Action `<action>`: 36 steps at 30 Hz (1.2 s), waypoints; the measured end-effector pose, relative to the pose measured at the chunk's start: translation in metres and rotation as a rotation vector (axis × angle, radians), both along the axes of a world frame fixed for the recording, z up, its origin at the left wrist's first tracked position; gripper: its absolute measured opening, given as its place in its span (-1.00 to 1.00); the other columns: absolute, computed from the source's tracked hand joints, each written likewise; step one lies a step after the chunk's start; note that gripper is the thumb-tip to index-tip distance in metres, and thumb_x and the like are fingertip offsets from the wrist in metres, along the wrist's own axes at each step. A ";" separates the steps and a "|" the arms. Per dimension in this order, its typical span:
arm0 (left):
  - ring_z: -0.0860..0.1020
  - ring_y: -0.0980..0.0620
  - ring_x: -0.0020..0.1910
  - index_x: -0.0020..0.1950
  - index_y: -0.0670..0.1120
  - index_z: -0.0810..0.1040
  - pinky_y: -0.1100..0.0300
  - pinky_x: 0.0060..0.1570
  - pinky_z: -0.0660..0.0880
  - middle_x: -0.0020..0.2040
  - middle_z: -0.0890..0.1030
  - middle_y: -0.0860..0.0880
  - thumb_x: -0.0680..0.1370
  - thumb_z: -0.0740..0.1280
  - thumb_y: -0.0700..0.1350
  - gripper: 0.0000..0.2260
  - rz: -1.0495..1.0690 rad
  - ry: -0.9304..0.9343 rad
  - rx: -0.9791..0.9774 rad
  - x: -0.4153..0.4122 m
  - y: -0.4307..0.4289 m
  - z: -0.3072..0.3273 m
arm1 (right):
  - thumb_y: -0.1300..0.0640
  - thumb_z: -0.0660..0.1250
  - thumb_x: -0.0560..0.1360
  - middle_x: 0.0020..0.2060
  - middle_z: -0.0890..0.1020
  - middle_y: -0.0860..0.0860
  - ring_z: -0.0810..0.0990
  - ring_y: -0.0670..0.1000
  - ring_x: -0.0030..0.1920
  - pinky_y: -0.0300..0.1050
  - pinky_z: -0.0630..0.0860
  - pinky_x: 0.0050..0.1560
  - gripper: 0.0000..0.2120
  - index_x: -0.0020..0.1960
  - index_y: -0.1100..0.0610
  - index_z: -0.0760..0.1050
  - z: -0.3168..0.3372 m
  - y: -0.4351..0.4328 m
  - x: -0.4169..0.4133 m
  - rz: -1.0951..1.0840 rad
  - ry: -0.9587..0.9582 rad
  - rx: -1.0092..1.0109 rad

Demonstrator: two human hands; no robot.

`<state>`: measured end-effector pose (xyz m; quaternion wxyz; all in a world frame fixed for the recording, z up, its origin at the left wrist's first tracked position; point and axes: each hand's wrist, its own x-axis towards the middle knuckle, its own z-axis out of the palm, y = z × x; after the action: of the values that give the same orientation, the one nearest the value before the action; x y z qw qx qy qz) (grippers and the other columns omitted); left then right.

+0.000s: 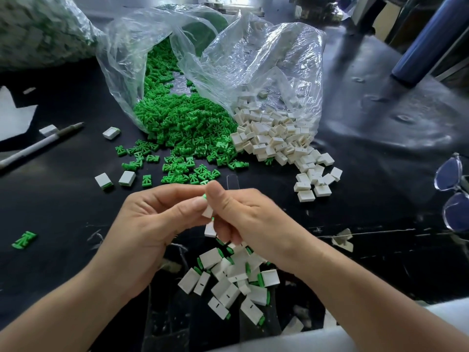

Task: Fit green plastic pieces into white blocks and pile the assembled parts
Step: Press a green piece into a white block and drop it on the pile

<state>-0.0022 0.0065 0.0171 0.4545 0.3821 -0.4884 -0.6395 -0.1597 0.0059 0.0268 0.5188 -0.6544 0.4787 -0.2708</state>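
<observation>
Head view: black table (360,207); left hand (149,222) and right hand (250,217) grips pinch white block (208,212).

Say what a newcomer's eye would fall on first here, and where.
A bright heap of green pieces spills from a clear bag mid-table, with white blocks lying to its right. Nearer the camera, the left hand and right hand pinch one white block together, above a pile of assembled parts.
</observation>
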 end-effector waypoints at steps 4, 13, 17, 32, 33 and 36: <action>0.65 0.03 -0.26 -0.19 -0.04 0.71 0.31 -0.34 0.54 -0.23 0.69 -0.13 0.15 0.58 -0.08 -0.73 0.062 -0.102 0.001 0.001 -0.001 -0.002 | -0.32 -0.03 0.33 -0.53 0.45 -0.14 0.39 -0.26 -0.51 -0.36 0.31 -0.35 -0.46 -0.28 0.05 0.56 0.009 -0.009 -0.019 -0.157 0.050 -0.069; 0.57 0.10 -0.40 -0.17 0.00 0.70 0.38 -0.41 0.48 -0.29 0.67 -0.14 0.32 0.50 0.03 -0.83 -0.159 -0.275 -0.098 -0.007 0.011 0.001 | -0.07 0.31 0.48 -0.48 0.47 -0.15 0.42 -0.19 -0.42 -0.31 0.31 -0.32 -0.79 -0.30 -0.04 0.53 0.006 -0.038 -0.073 -0.558 0.380 -0.215; 0.40 0.15 -0.55 -0.31 -0.06 0.66 0.38 -0.57 0.31 -0.51 0.50 -0.03 0.33 0.51 -0.02 -0.87 -0.087 -0.297 -0.097 -0.004 0.007 0.001 | 0.02 0.37 0.44 -0.36 0.51 -0.16 0.46 -0.18 -0.37 -0.32 0.33 -0.36 -0.91 -0.24 -0.07 0.54 0.005 -0.041 -0.093 -0.539 0.560 -0.170; 0.35 0.12 -0.54 -0.48 -0.06 0.45 0.27 -0.54 0.28 -0.52 0.41 0.00 0.16 0.45 0.25 -0.60 -0.017 -0.376 -0.188 0.000 0.002 -0.009 | 0.09 0.36 0.46 -0.27 0.49 -0.17 0.52 -0.05 -0.08 -0.12 0.46 0.04 -0.91 -0.17 -0.08 0.51 0.005 -0.038 -0.083 -0.377 0.761 -0.176; 0.31 0.11 -0.53 -0.49 -0.08 0.41 0.28 -0.53 0.27 -0.52 0.37 -0.01 0.18 0.44 0.21 -0.61 0.010 -0.398 -0.226 0.001 0.001 -0.010 | 0.09 0.35 0.47 -0.25 0.52 -0.15 0.53 -0.04 -0.07 -0.11 0.47 0.06 -0.93 -0.15 -0.07 0.52 0.005 -0.037 -0.079 -0.399 0.711 -0.206; 0.20 0.16 -0.52 -0.50 -0.09 0.26 0.32 -0.51 0.18 -0.54 0.24 0.05 0.26 0.34 0.07 -0.66 0.060 -0.482 -0.415 0.000 0.002 -0.012 | 0.09 0.32 0.49 -0.26 0.51 -0.13 0.52 -0.03 -0.12 -0.13 0.46 -0.01 -0.94 -0.06 -0.01 0.56 0.003 -0.033 -0.065 -0.410 0.600 -0.279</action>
<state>-0.0025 0.0087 0.0055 0.4125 0.4362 -0.6905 -0.4034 -0.2247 -0.0272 0.0300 0.1968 -0.6595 0.6887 -0.2282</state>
